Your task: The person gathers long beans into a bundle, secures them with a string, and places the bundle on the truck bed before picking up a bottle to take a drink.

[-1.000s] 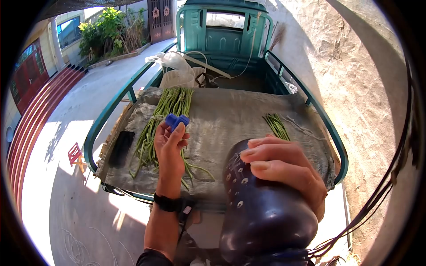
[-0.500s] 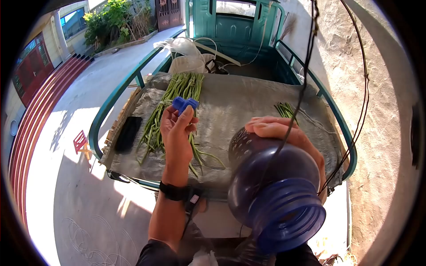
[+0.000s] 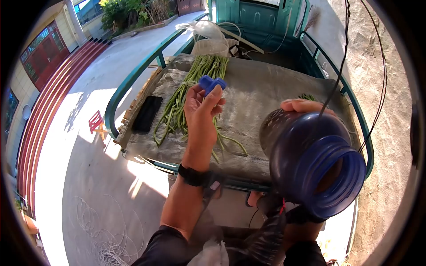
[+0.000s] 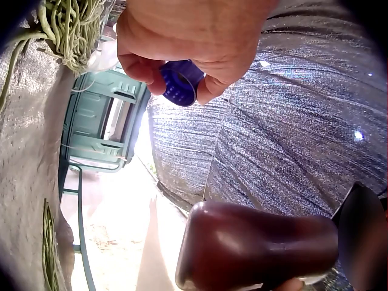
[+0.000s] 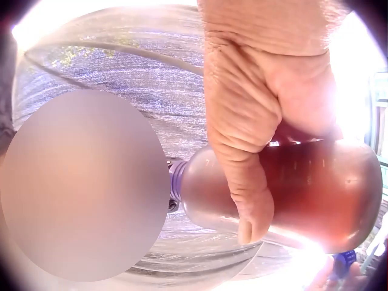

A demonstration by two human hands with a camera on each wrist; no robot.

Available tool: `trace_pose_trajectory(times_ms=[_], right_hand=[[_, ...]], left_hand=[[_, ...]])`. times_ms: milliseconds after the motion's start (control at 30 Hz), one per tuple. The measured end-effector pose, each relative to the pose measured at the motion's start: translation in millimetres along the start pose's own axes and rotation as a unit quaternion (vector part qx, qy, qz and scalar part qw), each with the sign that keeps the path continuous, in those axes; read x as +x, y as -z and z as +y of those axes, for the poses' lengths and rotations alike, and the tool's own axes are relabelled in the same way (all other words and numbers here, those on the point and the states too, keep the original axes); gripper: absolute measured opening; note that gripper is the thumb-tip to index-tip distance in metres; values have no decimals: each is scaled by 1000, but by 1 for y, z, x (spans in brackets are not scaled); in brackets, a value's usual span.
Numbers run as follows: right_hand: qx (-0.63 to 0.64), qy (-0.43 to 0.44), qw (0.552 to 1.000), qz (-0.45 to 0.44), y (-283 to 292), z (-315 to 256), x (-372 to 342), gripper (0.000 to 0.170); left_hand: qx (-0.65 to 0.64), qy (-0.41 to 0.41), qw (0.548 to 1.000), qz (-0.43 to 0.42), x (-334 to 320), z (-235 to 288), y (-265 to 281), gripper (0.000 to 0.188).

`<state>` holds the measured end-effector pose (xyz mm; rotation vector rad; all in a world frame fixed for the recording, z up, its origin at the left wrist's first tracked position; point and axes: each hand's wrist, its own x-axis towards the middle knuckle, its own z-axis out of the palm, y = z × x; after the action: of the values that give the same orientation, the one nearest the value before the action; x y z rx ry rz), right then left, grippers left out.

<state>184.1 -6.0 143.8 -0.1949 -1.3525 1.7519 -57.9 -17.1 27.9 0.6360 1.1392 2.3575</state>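
Note:
My left hand [image 3: 203,115] is raised over the truck bed's near side, pinching a blue bottle cap [image 3: 212,85] between thumb and fingers. In the left wrist view, the hollow inside of the cap [image 4: 180,85] shows. With its fingers wrapped around the body, my right hand [image 5: 260,109] holds a large dark, translucent drinking bottle [image 3: 297,137]. The bottle's wide threaded blue mouth is uncapped and tilts toward the head camera. Reddish-brown contents show through its wall in the right wrist view. Behind the cap lies a bundle of long green beans [image 3: 205,66] on a grey cloth [image 3: 248,97].
A black phone [image 3: 147,114] lies left of the beans. More beans [image 3: 307,96] lie at the right, partly behind the bottle. Green rails [image 3: 133,80] edge the truck bed. A white basket [image 3: 211,47] stands behind the cloth. Dark wires [image 3: 382,84] hang at the right.
The bottle has tipped down and away from the head camera, so its open mouth now shows. The left hand keeps pinching the cap. The head view has shifted, with the truck appearing farther up and right.

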Motion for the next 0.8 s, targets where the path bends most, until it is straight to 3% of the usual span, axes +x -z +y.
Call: trace_pose_trajectory(times_ms=[33,100,133,233,333,433,600,800], right_hand=[[35,-4,999,4,-1,1,0,51],[-33,63,997,-25,5,9,5,48],[-136,134,980,-56,14,19,13,46],[-246,187,950,-46,-5,15,11,43],[-76,117,989,-55,3,13,8,41],[-23,93,993,-66,10,13,9,40],[-188,61,978,-72,22,7,11,98],[-198,83,974,-72,19,8,10,97]], left_hand=[[-3,-2,1000,-1,0,-1,0,47],[-7,-7,1000,-5,1,0,0,39],[-4,-5,1000,-3,0,-1,1,43],[-1,-3,1000,-1,1,-2,1,49],[0,-3,1000,-3,2,-2,1,48],[-2,3,1000,0,2,-2,1,46],[-2,2,1000,5,1,0,0,44],[-11,2,1000,-14,2,0,3,40]])
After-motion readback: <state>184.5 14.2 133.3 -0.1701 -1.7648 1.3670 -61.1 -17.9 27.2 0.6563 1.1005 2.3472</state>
